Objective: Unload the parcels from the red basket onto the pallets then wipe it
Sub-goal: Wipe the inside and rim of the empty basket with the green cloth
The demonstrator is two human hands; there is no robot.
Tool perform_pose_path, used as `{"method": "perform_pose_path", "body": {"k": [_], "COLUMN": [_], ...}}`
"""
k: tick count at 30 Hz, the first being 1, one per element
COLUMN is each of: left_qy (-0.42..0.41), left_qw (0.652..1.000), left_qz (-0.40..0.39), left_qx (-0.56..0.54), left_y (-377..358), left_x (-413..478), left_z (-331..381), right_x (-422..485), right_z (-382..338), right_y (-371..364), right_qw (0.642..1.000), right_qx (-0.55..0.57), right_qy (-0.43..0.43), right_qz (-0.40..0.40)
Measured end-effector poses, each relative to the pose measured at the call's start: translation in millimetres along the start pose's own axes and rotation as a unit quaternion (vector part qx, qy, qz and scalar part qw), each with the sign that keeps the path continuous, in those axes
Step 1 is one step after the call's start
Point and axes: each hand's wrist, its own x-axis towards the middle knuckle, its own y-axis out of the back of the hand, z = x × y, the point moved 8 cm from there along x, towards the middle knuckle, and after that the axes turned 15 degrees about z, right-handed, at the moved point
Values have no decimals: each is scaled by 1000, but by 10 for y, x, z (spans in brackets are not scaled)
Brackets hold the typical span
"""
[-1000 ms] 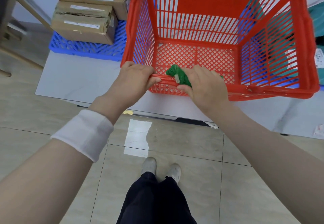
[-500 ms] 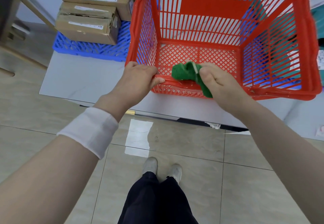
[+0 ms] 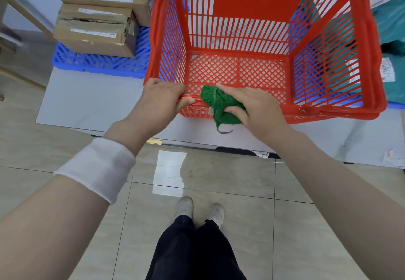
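Observation:
The red basket [image 3: 370, 45] stands on a low grey platform with nothing inside it. My left hand [image 3: 162, 99] grips its near rim at the left corner. My right hand [image 3: 254, 106] holds a bunched green cloth [image 3: 219, 106] and presses it over the near rim, just right of my left hand. Brown cardboard parcels [image 3: 96, 31] are stacked on a blue pallet [image 3: 98, 64] left of the basket. Teal bagged parcels [image 3: 390, 23] lie to the right, behind the basket wall.
The grey platform [image 3: 87, 99] ends in an edge just in front of my feet. Beige floor tiles [image 3: 219, 181] lie below. A wooden frame [image 3: 22, 9] leans at the far left. A second blue pallet [image 3: 394, 105] shows at the right.
My right hand has shifted the green cloth along the near rim, first right and up, now back down over the rim's outer face. My left hand has kept its grip.

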Motion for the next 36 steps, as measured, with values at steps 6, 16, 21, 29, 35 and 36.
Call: {"method": "perform_pose_path", "body": {"k": [6, 16, 21, 29, 35, 36], "left_qy": [-3, 5, -3, 4, 5, 5], "left_qw": [1000, 1000, 1000, 1000, 1000, 1000], "left_qz": [-12, 3, 9, 1, -3, -2], "left_qx": [-1, 4, 0, 0, -15, -14], "left_y": [1, 6, 7, 6, 58, 55], "left_x": [16, 1, 3, 10, 10, 9], "left_z": [-23, 0, 7, -3, 25, 24], "right_x": [14, -77, -78, 19, 9, -26], "right_z": [92, 363, 329, 262, 496, 565], "right_y": [1, 205, 144, 20, 207, 292], "right_qw": [988, 977, 978, 982, 974, 973], "right_qx": [12, -22, -7, -27, -38, -50], "right_qy": [-68, -174, -206, -172, -207, -211], "right_qz": [-135, -119, -32, -77, -89, -86]}}
